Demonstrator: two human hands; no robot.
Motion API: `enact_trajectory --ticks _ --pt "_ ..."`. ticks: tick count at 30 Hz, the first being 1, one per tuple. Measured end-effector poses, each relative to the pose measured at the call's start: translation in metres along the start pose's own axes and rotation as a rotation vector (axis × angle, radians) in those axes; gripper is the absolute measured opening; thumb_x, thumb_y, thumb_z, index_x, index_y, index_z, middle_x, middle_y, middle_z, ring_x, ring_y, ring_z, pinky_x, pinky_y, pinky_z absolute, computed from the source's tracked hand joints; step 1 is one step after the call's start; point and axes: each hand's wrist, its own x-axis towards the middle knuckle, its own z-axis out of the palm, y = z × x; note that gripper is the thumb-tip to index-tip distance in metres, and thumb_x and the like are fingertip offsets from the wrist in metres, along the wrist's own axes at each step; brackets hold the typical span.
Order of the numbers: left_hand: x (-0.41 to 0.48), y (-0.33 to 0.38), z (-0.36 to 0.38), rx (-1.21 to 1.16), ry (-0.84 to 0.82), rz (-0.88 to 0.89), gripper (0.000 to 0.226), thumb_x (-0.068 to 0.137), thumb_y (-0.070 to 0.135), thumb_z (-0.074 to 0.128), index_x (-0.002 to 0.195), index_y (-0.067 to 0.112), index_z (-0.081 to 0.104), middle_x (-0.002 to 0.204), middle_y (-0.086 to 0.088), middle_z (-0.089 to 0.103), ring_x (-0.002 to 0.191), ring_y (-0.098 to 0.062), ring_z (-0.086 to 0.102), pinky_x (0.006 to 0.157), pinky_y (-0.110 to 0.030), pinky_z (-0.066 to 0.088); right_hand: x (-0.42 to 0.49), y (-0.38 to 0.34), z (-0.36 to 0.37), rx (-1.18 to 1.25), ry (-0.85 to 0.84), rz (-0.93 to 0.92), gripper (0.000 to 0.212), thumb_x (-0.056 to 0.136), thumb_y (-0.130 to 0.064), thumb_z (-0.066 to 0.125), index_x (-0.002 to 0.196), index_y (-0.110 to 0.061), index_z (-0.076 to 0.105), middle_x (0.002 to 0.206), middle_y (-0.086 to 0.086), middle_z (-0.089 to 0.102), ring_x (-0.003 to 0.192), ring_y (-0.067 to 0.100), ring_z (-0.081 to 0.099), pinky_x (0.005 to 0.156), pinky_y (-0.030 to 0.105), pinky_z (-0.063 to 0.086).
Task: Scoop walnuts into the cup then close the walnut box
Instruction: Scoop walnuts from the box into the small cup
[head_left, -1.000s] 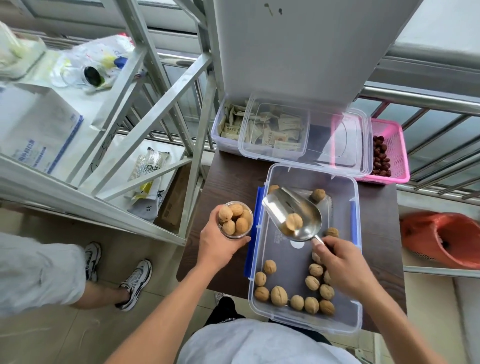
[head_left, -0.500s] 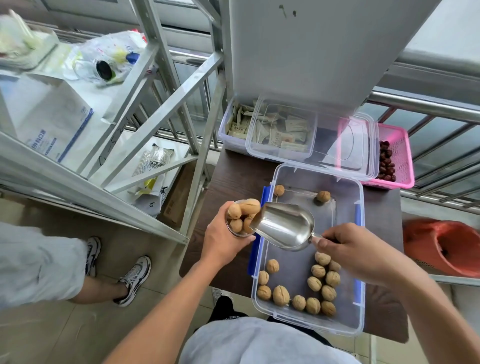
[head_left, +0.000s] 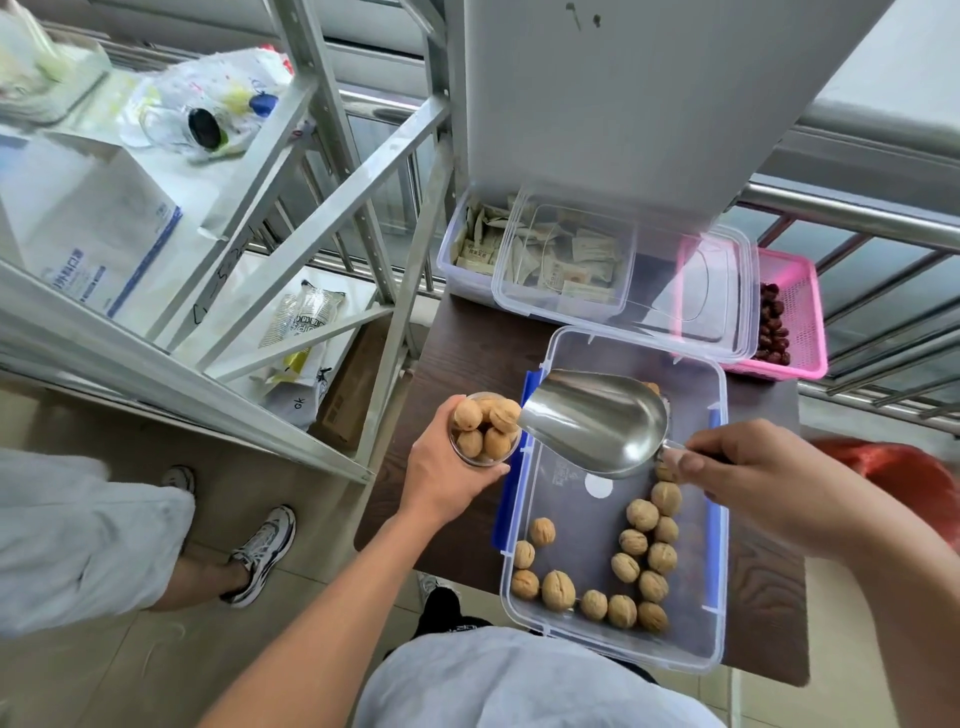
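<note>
Two hands busy: left hand (head_left: 448, 470) grips walnut-filled cup (head_left: 484, 428); right hand (head_left: 753, 475) pinches scoop (head_left: 597, 422) handle above walnut box (head_left: 613, 644).

In my right hand (head_left: 769, 483) the scoop (head_left: 597, 421) is polished, mirror-bright metal, the cup (head_left: 483, 431) in my left hand (head_left: 447, 467) is clear smooth plastic, the walnuts (head_left: 644, 514) are rough and matt, their box (head_left: 711, 519) is glossy translucent plastic, and the surface (head_left: 467, 353) is dark grained wood.
</note>
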Motion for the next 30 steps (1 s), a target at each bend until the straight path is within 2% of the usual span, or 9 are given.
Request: enact_trajectory --ticks 4,7,10,13,16,19,25,28,30 --pt "0.002 0.001 0.001 -0.010 0.012 -0.028 0.087 0.058 0.025 0.097 0.123 0.050 0.046 0.109 0.030 0.060 0.104 0.007 0.058 0.085 0.000 0.039 0.007 0.009 0.011 0.130 0.021 0.019 0.052 0.096 -0.042 0.056 0.075 0.006 0.056 0.051 -0.006 0.034 0.050 0.013 0.028 0.055 0.030 0.027" --pt "0.002 0.002 0.000 -0.008 0.012 -0.046 0.086 0.058 0.027 0.097 0.125 0.049 0.047 0.109 0.029 0.060 0.107 0.002 0.058 0.082 0.000 0.039 0.013 0.030 0.022 0.264 0.092 0.133 0.042 0.098 -0.037 0.056 0.079 -0.003 0.070 0.040 -0.008 0.040 0.041 0.009 0.030 0.051 0.027 0.027" --pt "0.003 0.003 -0.001 -0.001 0.030 -0.064 0.086 0.057 0.029 0.097 0.127 0.045 0.049 0.106 0.032 0.057 0.107 0.002 0.057 0.080 0.002 0.034 0.022 0.055 0.038 0.356 0.163 0.249 0.041 0.099 -0.037 0.055 0.079 -0.006 0.071 0.040 -0.007 0.046 0.033 0.006 0.032 0.048 0.025 0.027" --pt "0.004 0.005 -0.001 0.007 0.047 -0.062 0.084 0.058 0.029 0.097 0.122 0.049 0.047 0.105 0.035 0.055 0.105 0.003 0.055 0.078 0.004 0.034 0.029 0.075 0.056 0.423 0.191 0.352 0.043 0.100 -0.035 0.054 0.078 -0.002 0.069 0.055 0.004 0.050 0.040 0.014 0.036 0.048 0.025 0.028" --pt "0.005 0.007 -0.001 0.007 0.056 -0.063 0.083 0.058 0.027 0.097 0.120 0.049 0.047 0.104 0.035 0.055 0.104 0.002 0.055 0.077 0.006 0.033 0.037 0.089 0.079 0.512 0.176 0.435 0.041 0.101 -0.033 0.051 0.079 0.000 0.064 0.064 0.012 0.044 0.045 0.018 0.033 0.044 0.025 0.028" --pt "0.007 0.008 -0.001 -0.003 0.054 -0.067 0.084 0.058 0.024 0.098 0.123 0.043 0.048 0.105 0.032 0.054 0.105 0.000 0.055 0.076 0.008 0.031 0.048 0.095 0.103 0.544 0.185 0.486 0.038 0.101 -0.033 0.049 0.074 -0.008 0.057 0.059 0.009 0.042 0.042 0.018 0.033 0.042 0.023 0.027" --pt "0.008 0.007 -0.001 -0.014 0.044 -0.063 0.088 0.058 0.021 0.098 0.131 0.033 0.049 0.109 0.028 0.055 0.106 -0.002 0.054 0.077 0.007 0.032 0.067 0.088 0.137 0.504 0.279 0.471 0.044 0.102 -0.034 0.044 0.063 -0.013 0.047 0.056 0.004 0.048 0.060 0.025 0.047 0.060 0.034 0.036" --pt "0.007 0.006 0.001 -0.015 0.043 -0.091 0.104 0.059 0.024 0.098 0.145 0.027 0.040 0.125 0.013 0.055 0.114 -0.005 0.051 0.088 0.002 0.032 0.072 0.079 0.150 0.499 0.327 0.467 0.045 0.102 -0.038 0.038 0.065 -0.013 0.044 0.062 0.004 0.053 0.069 0.025 0.050 0.060 0.036 0.034" --pt "0.005 0.004 0.003 -0.009 0.046 -0.105 0.116 0.058 0.028 0.098 0.152 0.029 0.030 0.140 0.005 0.051 0.124 -0.009 0.048 0.103 -0.017 0.036 0.077 0.075 0.158 0.482 0.342 0.485 0.044 0.102 -0.041 0.035 0.072 -0.012 0.049 0.073 0.005 0.059 0.074 0.025 0.053 0.062 0.035 0.036"
